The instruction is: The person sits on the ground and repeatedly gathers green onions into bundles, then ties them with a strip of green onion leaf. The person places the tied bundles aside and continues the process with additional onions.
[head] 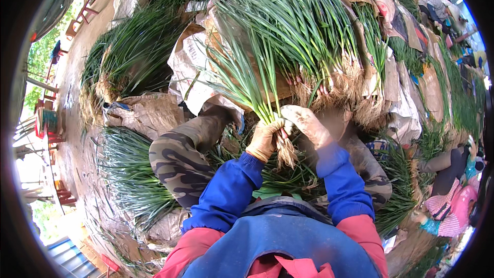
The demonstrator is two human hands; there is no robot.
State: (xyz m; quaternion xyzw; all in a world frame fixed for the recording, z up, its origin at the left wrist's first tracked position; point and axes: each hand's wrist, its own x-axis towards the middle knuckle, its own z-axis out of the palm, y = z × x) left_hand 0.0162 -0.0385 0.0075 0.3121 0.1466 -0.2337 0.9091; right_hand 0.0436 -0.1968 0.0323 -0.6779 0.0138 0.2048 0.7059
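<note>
My left hand, in a tan glove, grips a small bunch of green allium stalks near their base. The bunch's pale roots hang below the fist, with a reddish bulb beside them. My right hand, also gloved, has its bent fingers pinched against the base of a stalk at the bunch's right side; the fingertips are partly hidden. Just beyond both hands lies a big heap of the same plants, its reddish bulbs and stringy roots turned towards me.
More greens lie in piles at left, beside my left knee and beside my right knee. A whitish sack and brown sacking lie among them. Other people, one in a pink vest, sit at the right.
</note>
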